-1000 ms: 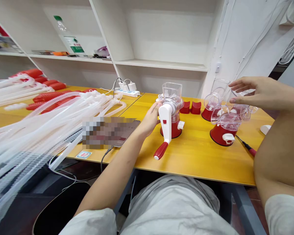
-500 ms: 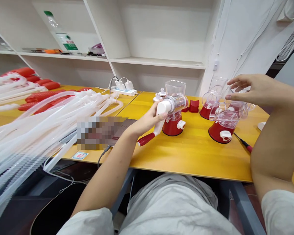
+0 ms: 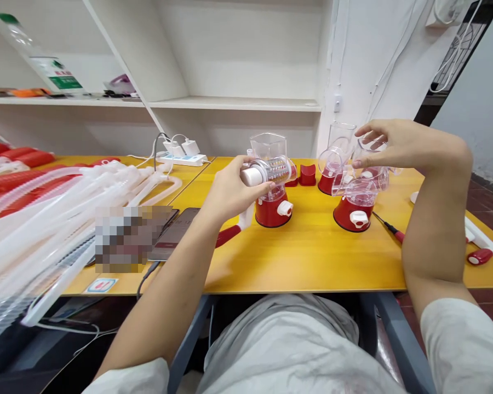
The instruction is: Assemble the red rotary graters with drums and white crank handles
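A rotary grater (image 3: pixel 273 205) with a red base, white knob and clear hopper stands upright on the table. A metal grating drum (image 3: pixel 277 169) lies sideways in its clear housing. My left hand (image 3: pixel 238 189) is closed round the drum's white end; a white crank with a red handle (image 3: pixel 229 235) hangs below it. To the right stands a second rotary grater (image 3: pixel 355 212), with no metal drum showing in its clear housing. My right hand (image 3: pixel 384 143) is at its hopper, thumb and fingers apart. Whether they touch the clear plastic is hard to tell.
Behind stand a third red base (image 3: pixel 326 180) and a red block (image 3: pixel 307 175). A screwdriver (image 3: pixel 390 227) and a spare crank (image 3: pixel 480 255) lie right. Left are a phone (image 3: pixel 175 235), long translucent plastic tubes (image 3: pixel 66 219) and a power strip (image 3: pixel 184 160).
The view has swung right, so everything sits further left. My left hand has shifted its grip up around the drum's white end. My right hand stays by the second grater's hopper.
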Tool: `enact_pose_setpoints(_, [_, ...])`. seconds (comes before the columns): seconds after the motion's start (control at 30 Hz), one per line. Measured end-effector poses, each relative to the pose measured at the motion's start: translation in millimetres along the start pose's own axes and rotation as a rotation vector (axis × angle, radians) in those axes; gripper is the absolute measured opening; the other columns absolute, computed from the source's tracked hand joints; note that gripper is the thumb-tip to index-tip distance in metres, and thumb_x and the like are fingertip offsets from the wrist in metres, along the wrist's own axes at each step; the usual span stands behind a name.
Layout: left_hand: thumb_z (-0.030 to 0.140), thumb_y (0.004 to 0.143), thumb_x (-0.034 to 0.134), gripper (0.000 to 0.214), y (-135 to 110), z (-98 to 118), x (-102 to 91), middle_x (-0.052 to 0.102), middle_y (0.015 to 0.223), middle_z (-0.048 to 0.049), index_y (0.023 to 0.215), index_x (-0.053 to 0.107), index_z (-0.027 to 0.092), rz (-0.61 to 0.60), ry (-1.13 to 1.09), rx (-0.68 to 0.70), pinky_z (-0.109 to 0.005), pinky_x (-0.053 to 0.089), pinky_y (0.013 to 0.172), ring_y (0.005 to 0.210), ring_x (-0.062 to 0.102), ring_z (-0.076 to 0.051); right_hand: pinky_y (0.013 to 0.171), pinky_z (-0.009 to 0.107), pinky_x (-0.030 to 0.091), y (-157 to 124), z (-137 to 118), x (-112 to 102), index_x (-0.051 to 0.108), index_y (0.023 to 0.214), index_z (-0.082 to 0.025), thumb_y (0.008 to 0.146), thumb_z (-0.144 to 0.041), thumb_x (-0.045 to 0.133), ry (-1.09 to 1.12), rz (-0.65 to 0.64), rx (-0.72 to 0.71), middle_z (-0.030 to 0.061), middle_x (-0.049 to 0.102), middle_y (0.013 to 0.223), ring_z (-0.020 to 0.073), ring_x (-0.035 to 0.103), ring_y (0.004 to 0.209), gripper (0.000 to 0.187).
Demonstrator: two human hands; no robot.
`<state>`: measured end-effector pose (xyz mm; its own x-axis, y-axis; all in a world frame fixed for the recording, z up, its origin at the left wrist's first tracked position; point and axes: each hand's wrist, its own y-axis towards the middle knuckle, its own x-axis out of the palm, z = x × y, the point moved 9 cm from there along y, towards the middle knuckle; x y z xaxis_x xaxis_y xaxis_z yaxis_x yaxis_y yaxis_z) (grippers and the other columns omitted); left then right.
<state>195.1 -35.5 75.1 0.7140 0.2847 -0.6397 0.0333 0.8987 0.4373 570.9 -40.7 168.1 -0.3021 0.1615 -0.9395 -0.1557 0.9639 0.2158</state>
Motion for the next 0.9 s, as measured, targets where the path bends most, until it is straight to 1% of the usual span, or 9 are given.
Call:
enact_pose_setpoints(0.17, [0.050, 0.076, 0.098, 0.082, 31, -18, 9.3, 0.085, 0.143, -0.0125, 0.151, 0.077, 0.024, -0.182, -0.183, 0.068, -0.047, 0.070, 0.101, 0.120, 0.084, -0.037, 0.113, 0.064, 0.069, 3, 2, 1, 0.080, 0.157, -0.027, 0.082, -0.070, 0.102, 0.026, -0.010, -0.073, 0.0139, 0.085, 0.138, 0.0453, 0.083, 0.128, 0.090])
enact_pose_setpoints(0.3, [0.049, 0.080, 0.097, 0.088, 42, -23, 7.8, 0.078, 0.162, -0.0176, 0.160, 0.074, 0.021, -0.230, -0.221, 0.120, -0.056, 0.068, 0.119, 0.141, 0.079, -0.043, 0.111, 0.059, 0.072, -2, -15, 0, 0.079, 0.156, -0.032, 0.083, -0.068, 0.103, 0.100, -0.019, -0.197, 0.0103, 0.085, 0.140, 0.0418, 0.083, 0.127, 0.086])
enact_pose_setpoints(0.37, [0.055, 0.081, 0.100, 0.098, 35, -19, 0.3, 0.068, 0.176, -0.0192, 0.167, 0.067, 0.023, -0.164, -0.187, 0.189, -0.067, 0.056, 0.135, 0.162, 0.066, -0.048, 0.114, 0.059, 0.072, -5, -23, -2, 0.081, 0.153, -0.032, 0.083, -0.067, 0.104, 0.133, -0.010, -0.229, 0.0095, 0.086, 0.138, 0.0407, 0.083, 0.127, 0.081])
enact_pose_setpoints(0.43, [0.063, 0.083, 0.104, 0.099, 16, -3, -14.5, 0.059, 0.185, -0.0166, 0.167, 0.066, 0.027, 0.019, -0.156, 0.319, -0.072, 0.041, 0.147, 0.179, 0.046, -0.050, 0.114, 0.059, 0.071, -9, -32, -3, 0.083, 0.150, -0.031, 0.084, -0.067, 0.105, 0.162, 0.001, -0.256, 0.0100, 0.086, 0.136, 0.0400, 0.083, 0.125, 0.078])
enact_pose_setpoints(0.53, [0.068, 0.100, 0.095, 0.073, -30, 28, -23.6, 0.065, 0.174, -0.0096, 0.159, 0.067, 0.033, 0.284, -0.230, 0.499, -0.065, 0.053, 0.138, 0.174, 0.053, -0.043, 0.109, 0.057, 0.072, -15, -53, 0, 0.084, 0.148, -0.031, 0.085, -0.068, 0.105, 0.190, -0.005, -0.333, 0.0096, 0.087, 0.136, 0.0379, 0.085, 0.120, 0.075])
enact_pose_setpoints(0.6, [0.068, 0.103, 0.093, 0.065, -55, 47, -3.2, 0.073, 0.157, -0.0104, 0.152, 0.068, 0.032, 0.255, -0.336, 0.564, -0.057, 0.066, 0.120, 0.153, 0.071, -0.038, 0.105, 0.055, 0.072, -20, -71, 7, 0.085, 0.146, -0.032, 0.086, -0.068, 0.104, 0.188, -0.014, -0.399, 0.0086, 0.088, 0.134, 0.0364, 0.085, 0.115, 0.072])
enact_pose_setpoints(0.67, [0.070, 0.099, 0.096, 0.074, -66, 57, 27.4, 0.072, 0.154, -0.0117, 0.153, 0.064, 0.031, 0.167, -0.401, 0.533, -0.054, 0.069, 0.117, 0.143, 0.076, -0.036, 0.104, 0.053, 0.071, -25, -91, 15, 0.085, 0.146, -0.030, 0.087, -0.067, 0.102, 0.171, -0.014, -0.466, 0.0089, 0.088, 0.134, 0.0360, 0.085, 0.113, 0.072])
enact_pose_setpoints(0.8, [0.069, 0.095, 0.099, 0.098, -70, 59, 75.9, 0.055, 0.178, -0.0165, 0.171, 0.047, 0.037, 0.036, -0.486, 0.478, -0.058, 0.066, 0.124, 0.156, 0.070, -0.041, 0.115, 0.052, 0.065, -33, -114, 23, 0.084, 0.148, -0.025, 0.098, -0.072, 0.092, 0.138, 0.020, -0.551, 0.0097, 0.087, 0.145, 0.0380, 0.082, 0.130, 0.069])
enact_pose_setpoints(0.9, [0.060, 0.104, 0.093, 0.087, -67, 51, 98.8, 0.055, 0.183, -0.0171, 0.174, 0.046, 0.038, -0.088, -0.517, 0.429, -0.059, 0.068, 0.125, 0.165, 0.065, -0.042, 0.118, 0.050, 0.064, -43, -102, 3, 0.083, 0.147, -0.027, 0.106, -0.090, 0.074, 0.199, 0.071, -0.534, 0.0080, 0.084, 0.154, 0.0383, 0.079, 0.139, 0.076])
